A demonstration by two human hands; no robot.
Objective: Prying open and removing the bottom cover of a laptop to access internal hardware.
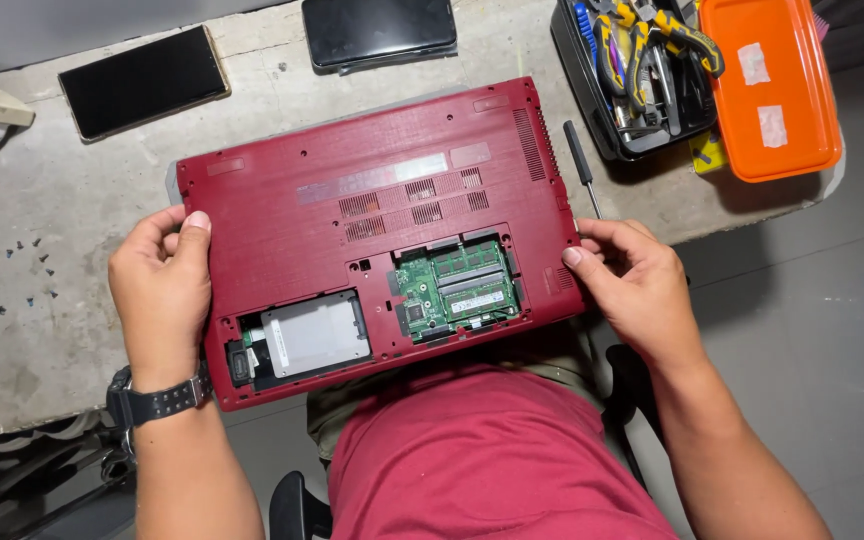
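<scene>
A red laptop (352, 200) lies upside down on a concrete table, its near edge hanging over my lap. Its service hatch is off, showing a silver drive (314, 334) at the lower left and a green board with memory sticks (460, 285) to the right. My left hand (160, 285) grips the laptop's left edge, thumb on the base. At the right edge, my right hand (627, 275) holds the laptop with its fingertips on the side. I wear a black wristwatch (157, 400) on the left wrist.
A black screwdriver (582, 170) lies just right of the laptop. A black tool tray with pliers (642, 70) and an orange lid (770, 85) sit at the far right. Two dark phones or tablets (142, 80) (380, 30) lie behind. Several small screws (7, 270) are scattered at the left.
</scene>
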